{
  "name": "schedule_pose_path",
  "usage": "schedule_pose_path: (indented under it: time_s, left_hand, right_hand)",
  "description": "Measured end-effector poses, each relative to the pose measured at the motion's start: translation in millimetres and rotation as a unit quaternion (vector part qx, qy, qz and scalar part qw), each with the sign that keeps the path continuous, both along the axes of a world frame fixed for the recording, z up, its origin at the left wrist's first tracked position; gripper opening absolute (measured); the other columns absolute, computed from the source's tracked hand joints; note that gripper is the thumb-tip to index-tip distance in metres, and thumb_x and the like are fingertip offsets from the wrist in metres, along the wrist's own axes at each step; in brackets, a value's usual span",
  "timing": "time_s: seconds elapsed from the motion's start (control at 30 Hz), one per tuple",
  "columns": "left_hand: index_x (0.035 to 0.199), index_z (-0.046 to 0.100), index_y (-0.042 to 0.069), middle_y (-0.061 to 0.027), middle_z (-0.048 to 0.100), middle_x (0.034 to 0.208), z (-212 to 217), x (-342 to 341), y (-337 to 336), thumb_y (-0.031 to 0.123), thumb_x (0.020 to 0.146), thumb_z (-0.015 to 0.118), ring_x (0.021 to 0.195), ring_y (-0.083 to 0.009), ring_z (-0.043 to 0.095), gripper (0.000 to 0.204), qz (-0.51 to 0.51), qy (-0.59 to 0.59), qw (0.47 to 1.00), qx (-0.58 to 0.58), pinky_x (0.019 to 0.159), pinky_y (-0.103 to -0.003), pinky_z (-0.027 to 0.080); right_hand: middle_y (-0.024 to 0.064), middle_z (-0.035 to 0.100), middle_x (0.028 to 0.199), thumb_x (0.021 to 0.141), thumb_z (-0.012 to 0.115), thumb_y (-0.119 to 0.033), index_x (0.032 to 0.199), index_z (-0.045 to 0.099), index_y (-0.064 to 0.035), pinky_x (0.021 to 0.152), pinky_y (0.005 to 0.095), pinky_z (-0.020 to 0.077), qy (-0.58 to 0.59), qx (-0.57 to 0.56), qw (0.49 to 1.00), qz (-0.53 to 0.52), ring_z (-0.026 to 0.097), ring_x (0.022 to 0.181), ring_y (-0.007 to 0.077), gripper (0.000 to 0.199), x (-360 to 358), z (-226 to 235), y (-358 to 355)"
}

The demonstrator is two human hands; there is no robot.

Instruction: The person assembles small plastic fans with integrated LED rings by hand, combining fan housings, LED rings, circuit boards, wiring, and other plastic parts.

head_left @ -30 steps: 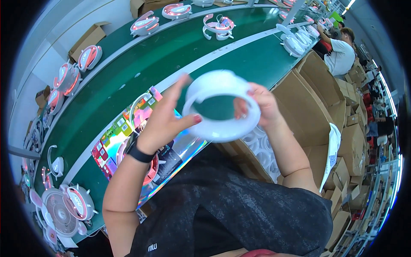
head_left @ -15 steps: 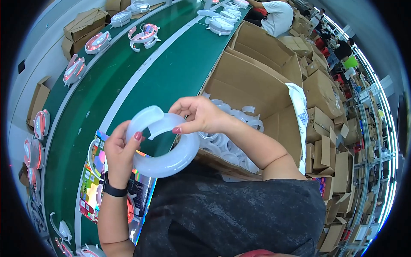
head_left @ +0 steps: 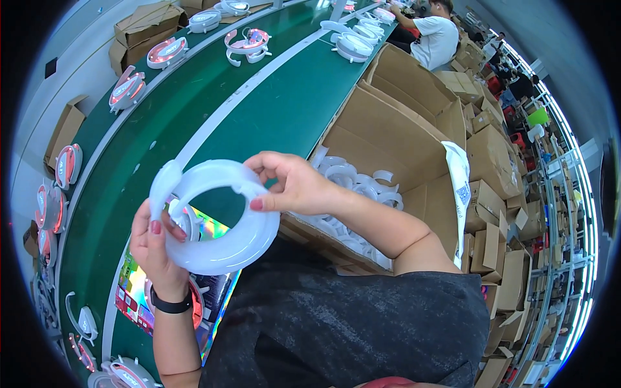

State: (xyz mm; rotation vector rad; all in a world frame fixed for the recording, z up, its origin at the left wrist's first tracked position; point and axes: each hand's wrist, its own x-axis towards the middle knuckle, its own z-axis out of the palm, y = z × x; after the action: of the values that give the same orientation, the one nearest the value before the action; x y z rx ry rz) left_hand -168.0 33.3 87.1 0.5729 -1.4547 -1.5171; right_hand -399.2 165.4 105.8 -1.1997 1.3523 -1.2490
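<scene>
I hold a white plastic ring [head_left: 217, 216] in both hands above the green belt [head_left: 259, 123]: my left hand [head_left: 158, 249] grips its lower left edge, and my right hand [head_left: 294, 184] pinches its upper right rim. Just beside my right arm, an open cardboard box [head_left: 381, 136] holds more white rings [head_left: 352, 181], and colourful printed packaging [head_left: 139, 291] lies under my left wrist.

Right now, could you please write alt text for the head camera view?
Two bare hands, left hand and right hand, hold a white translucent plastic ring above a green conveyor belt. An open cardboard box of similar white rings stands to the right.
</scene>
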Motion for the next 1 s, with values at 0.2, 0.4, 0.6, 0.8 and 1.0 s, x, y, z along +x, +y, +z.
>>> schedule_pose_path:
  time_s: [0.2, 0.4, 0.6, 0.8, 1.0]
  left_hand:
    - [0.132, 0.051, -0.009, -0.0079, 0.061, 0.091, 14.4, 31.3, 2.5, 0.032, 0.093, 0.064, 0.072, -0.0099, 0.06, 0.059, -0.004, 0.057, 0.994, -0.088, 0.062, -0.019, 0.046]
    - [0.136, 0.047, -0.004, -0.0027, 0.059, 0.09, 8.2, 124.8, -50.7, 0.037, 0.099, 0.055, 0.067, -0.0052, 0.054, 0.055, 0.038, 0.066, 0.997, 0.01, 0.06, -0.017, 0.047]
    - [0.123, 0.056, 0.0, -0.0077, 0.064, 0.09, -11.8, 133.3, -9.5, 0.038, 0.101, 0.055, 0.078, -0.0155, 0.06, 0.045, 0.094, 0.21, 0.948, 0.219, 0.071, -0.028, 0.051]
    - [0.133, 0.047, 0.011, -0.0157, 0.059, 0.104, -28.8, 130.9, 12.5, 0.052, 0.098, 0.053, 0.097, -0.032, 0.063, 0.054, 0.15, 0.281, 0.858, 0.403, 0.091, -0.046, 0.053]
    - [0.142, 0.036, 0.01, -0.0104, 0.051, 0.096, -28.0, 143.5, 18.5, 0.05, 0.102, 0.047, 0.093, -0.027, 0.062, 0.058, 0.15, 0.281, 0.861, 0.395, 0.086, -0.05, 0.055]
  right_hand:
    - [0.0075, 0.06, 0.098, 0.078, 0.082, -0.015, 0.126, 0.062, -0.0001, 0.072, 0.0253, 0.0514, 0.194, -0.223, 0.955, -0.023, 0.06, 0.09, 0.0154, 0.054, 12.2, 23.9, -7.3]
    - [0.0064, 0.067, 0.096, 0.087, 0.074, -0.02, 0.114, 0.069, -0.0013, 0.065, 0.0242, 0.0494, 0.041, -0.088, 0.995, -0.007, 0.062, 0.081, 0.0108, 0.033, -31.3, 39.6, -24.7]
    - [0.0062, 0.07, 0.083, 0.092, 0.067, -0.034, 0.096, 0.073, -0.002, 0.063, 0.0341, 0.0473, 0.238, 0.094, 0.921, -0.294, 0.061, 0.072, 0.0168, 0.033, -173.6, -104.9, -86.0]
    - [0.0265, 0.049, 0.141, 0.09, 0.068, -0.031, 0.138, 0.05, 0.0038, 0.111, 0.0443, 0.0357, 0.552, -0.056, 0.728, -0.403, 0.046, 0.131, 0.0412, 0.061, -175.4, -130.7, -101.1]
    - [0.0166, 0.049, 0.145, 0.078, 0.079, -0.024, 0.138, 0.052, -0.0095, 0.116, 0.0531, 0.0254, 0.425, -0.456, 0.778, 0.084, 0.037, 0.141, 0.0363, 0.068, 87.6, -8.4, -115.9]
